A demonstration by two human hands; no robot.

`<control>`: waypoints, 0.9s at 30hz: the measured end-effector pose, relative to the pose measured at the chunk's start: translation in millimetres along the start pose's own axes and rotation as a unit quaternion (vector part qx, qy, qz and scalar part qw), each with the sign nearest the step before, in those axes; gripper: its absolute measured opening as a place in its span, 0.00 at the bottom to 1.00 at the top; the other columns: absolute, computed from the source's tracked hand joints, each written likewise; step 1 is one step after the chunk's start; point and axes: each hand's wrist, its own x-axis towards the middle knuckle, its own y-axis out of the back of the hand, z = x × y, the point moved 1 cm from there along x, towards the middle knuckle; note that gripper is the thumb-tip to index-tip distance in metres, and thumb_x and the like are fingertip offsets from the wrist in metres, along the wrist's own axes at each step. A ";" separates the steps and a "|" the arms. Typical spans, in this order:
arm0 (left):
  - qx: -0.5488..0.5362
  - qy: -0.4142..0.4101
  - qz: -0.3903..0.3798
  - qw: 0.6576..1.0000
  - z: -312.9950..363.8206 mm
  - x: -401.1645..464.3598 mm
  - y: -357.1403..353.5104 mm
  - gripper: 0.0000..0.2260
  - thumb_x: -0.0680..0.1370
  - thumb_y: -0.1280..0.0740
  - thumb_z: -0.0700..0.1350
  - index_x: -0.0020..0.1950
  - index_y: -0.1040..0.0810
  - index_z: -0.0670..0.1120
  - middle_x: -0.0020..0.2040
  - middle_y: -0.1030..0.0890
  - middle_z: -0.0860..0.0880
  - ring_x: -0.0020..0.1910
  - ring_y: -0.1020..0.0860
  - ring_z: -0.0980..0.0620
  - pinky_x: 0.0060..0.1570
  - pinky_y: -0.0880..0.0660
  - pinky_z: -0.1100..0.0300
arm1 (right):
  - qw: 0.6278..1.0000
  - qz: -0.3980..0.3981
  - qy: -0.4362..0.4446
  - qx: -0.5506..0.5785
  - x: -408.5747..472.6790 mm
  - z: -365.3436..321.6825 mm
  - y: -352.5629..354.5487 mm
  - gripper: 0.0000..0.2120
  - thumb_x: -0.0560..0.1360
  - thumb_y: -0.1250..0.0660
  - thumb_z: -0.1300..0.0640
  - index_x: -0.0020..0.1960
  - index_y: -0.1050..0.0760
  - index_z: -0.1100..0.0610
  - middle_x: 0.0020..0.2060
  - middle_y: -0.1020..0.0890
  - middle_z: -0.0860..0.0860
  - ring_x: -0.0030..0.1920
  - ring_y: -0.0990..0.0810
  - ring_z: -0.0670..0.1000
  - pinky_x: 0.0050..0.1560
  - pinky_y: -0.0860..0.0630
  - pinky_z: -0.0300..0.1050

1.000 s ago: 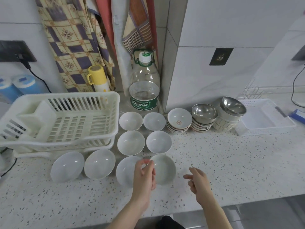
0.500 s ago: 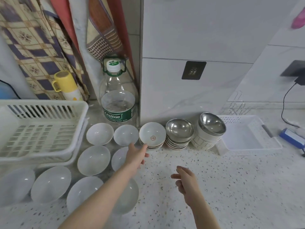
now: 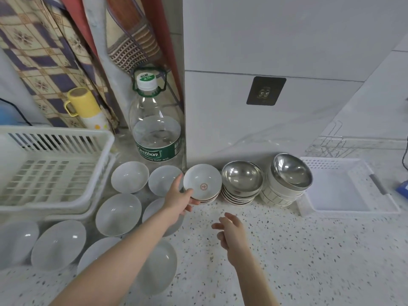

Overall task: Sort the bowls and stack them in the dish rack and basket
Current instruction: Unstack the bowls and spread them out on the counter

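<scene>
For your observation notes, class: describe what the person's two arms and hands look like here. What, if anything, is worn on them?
Both forearms are bare as far as the frame shows: no sleeve reaches into view. The left hand and the right hand wear no gloves. No watch, bracelet or ring shows on either wrist or on the fingers, and no markings are visible. The upper arms lie outside the picture.

Left hand (image 3: 179, 198) is reaching forward from the lower left on an outstretched bare forearm, with the back of the hand facing up. Its fingers are curling under and its thumb is lying along the near rim of what it is gripping. Right hand (image 3: 231, 231) is hovering lower and to the right, apart from the left, holding nothing. Its fingers are hanging loosely curled, pointing left, with the forearm running down to the bottom edge.
</scene>
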 end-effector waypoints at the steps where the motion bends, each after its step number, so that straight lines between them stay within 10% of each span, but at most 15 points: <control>1: -0.002 -0.002 -0.003 1.000 0.8 0.2 -0.4 0.30 0.80 0.39 0.41 0.77 0.45 0.62 0.36 0.14 0.43 0.18 0.29 0.55 0.17 0.38 0.66 | 1.000 -0.002 -0.002 -0.002 0.7 0.8 -0.1 0.14 0.79 0.39 0.59 0.64 0.33 0.53 0.36 0.18 0.54 0.22 0.33 0.46 0.22 0.39 0.37; 21: -0.175 -0.056 -0.008 0.983 -2.7 -26.4 34.9 0.27 0.80 0.40 0.35 0.74 0.36 0.59 0.37 0.17 0.39 0.28 0.21 0.53 0.20 0.36 0.66 | 0.992 0.008 0.068 -0.101 20.2 -26.6 -31.7 0.15 0.81 0.43 0.48 0.62 0.27 0.55 0.38 0.16 0.54 0.22 0.32 0.44 0.21 0.37 0.34; 27: -0.254 -0.057 0.035 0.965 -27.5 -44.7 55.7 0.25 0.80 0.39 0.35 0.73 0.33 0.58 0.41 0.15 0.50 0.34 0.20 0.50 0.21 0.38 0.65 | 0.979 0.050 0.084 -0.179 32.1 -34.9 -48.1 0.17 0.79 0.41 0.49 0.58 0.25 0.61 0.35 0.15 0.54 0.24 0.30 0.46 0.23 0.34 0.38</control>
